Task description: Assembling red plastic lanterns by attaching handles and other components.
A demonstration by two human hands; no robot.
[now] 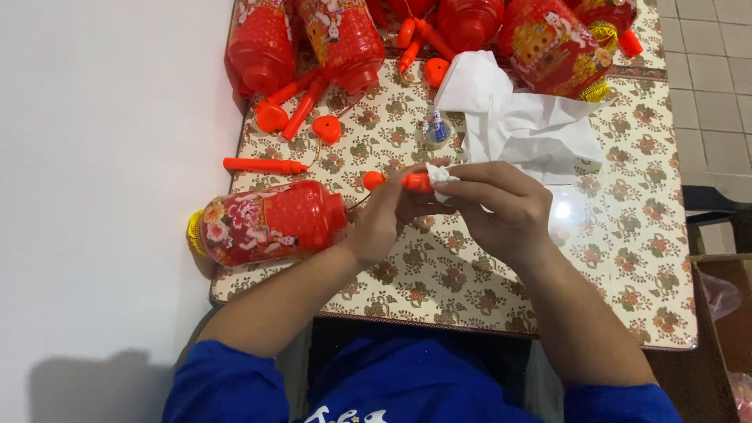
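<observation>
Left hand: the left hand (381,215) is closed around the near end of an orange plastic lantern handle (395,182), holding it roughly level above the table, its round tip pointing left.
Right hand: the right hand (501,205) pinches a small wad of white tissue (440,175) between thumb and fingertips and presses it against the handle's right end.
Thing in hand: the handle sits between both hands, just above the table and just right of the lying red lantern (270,222).
Step in hand: judged from the grip, the handle is being wiped or wrapped with the tissue; whether any dirt or glue is on it cannot be told.
Next move calls for: a steady hold by the left hand while the right works the tissue along or around the stick, with light pressure so the thin plastic does not bend.
Lantern nearby: it lies on its side at the table's left edge, gold cap toward the wall, flower print facing up.
Table: a table with a floral cloth under glass (627,258) carries everything.
Other parts: a loose orange stick (262,165) lies above the lantern, orange caps and more sticks beyond it, further red lanterns (345,39) along the far edge.
Tissue supply: a larger crumpled white tissue sheet (525,125) lies just beyond the hands, a small clear bottle (435,129) beside it.
</observation>
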